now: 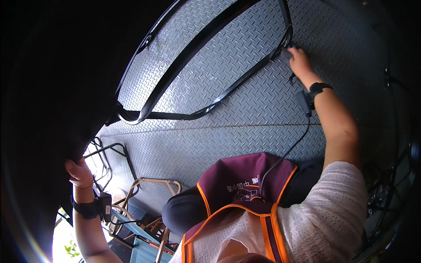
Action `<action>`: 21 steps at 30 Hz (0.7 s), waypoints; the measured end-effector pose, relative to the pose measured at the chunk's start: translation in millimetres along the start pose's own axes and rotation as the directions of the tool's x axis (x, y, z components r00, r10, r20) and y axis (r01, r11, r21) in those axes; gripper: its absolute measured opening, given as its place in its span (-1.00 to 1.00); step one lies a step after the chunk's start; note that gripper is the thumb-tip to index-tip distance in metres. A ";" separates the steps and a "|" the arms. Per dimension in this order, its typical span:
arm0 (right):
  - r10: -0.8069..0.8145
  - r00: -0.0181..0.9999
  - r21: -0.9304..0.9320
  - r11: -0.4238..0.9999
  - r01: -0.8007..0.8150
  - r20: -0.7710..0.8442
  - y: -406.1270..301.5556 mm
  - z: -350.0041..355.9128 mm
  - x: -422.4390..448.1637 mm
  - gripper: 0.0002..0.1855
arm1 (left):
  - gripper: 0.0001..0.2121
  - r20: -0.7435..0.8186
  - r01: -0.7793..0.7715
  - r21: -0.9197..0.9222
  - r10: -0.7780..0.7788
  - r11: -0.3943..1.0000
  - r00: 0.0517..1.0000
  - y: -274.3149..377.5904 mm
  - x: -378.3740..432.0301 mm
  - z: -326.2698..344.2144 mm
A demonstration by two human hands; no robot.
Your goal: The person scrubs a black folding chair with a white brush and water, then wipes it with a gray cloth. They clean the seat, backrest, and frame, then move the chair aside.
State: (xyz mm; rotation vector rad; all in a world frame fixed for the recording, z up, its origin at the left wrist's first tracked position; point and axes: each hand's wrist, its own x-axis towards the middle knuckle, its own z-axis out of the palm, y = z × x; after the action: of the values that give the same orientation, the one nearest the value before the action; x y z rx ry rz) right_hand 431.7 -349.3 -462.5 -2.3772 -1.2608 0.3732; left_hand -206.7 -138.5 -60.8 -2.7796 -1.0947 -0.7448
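A black metal tube frame [243, 80] with curved bars spans the upper middle, above a diamond-plate metal floor [204, 144]. At the frame's right corner is my right hand [299, 60], its fingers closed around a dark, rounded thing that I cannot make out. My left hand [80, 172] is raised at the left against a large black surface [39, 115]; its fingertips are lost in shadow, so its grip does not show. Each wrist wears a strapped black device with a cable. A purple apron with orange trim [236, 177] covers my lap.
Folding chair frames with wood-toned legs [164, 180] and blue-grey fabric [144, 251] lie at the lower left. More black tube frames [126, 157] stand behind them. Dark metal frames [393, 131] line the right edge. A seam crosses the floor plates.
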 end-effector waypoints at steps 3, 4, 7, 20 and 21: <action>-0.037 0.926 0.174 0.979 0.110 -0.375 14.1 -17.8 23.5 -0.56 | -0.79 0.092 -0.147 0.245 0.128 0.958 0.988 -1.7 -1.7 -5.9; -0.111 0.937 0.203 0.961 0.186 -0.332 17.4 -21.8 36.0 -0.56 | -0.78 0.079 -0.112 0.228 0.096 0.967 0.992 -3.3 -3.1 -6.4; -0.008 0.979 0.158 0.987 0.041 -0.202 20.0 -15.2 71.0 -0.56 | -0.72 0.056 0.202 -0.178 -0.195 0.963 0.979 -10.2 -5.2 -6.3; -0.149 0.850 0.286 0.900 0.328 -0.505 -46.7 -95.3 72.6 -0.52 | -0.48 -0.032 0.283 -0.319 -0.308 0.905 0.951 26.5 -2.0 26.0; -0.211 0.809 0.286 0.862 0.419 -0.549 -63.7 -113.6 82.1 -0.56 | -0.46 -0.078 0.281 -0.382 -0.334 0.881 0.939 32.4 -0.3 32.3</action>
State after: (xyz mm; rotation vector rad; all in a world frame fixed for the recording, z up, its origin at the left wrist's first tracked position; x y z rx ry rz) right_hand 479.1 -276.3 -335.5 -1.7124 -1.1684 -0.0989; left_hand -172.2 -155.5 -85.7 -2.8034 -1.5327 -1.2844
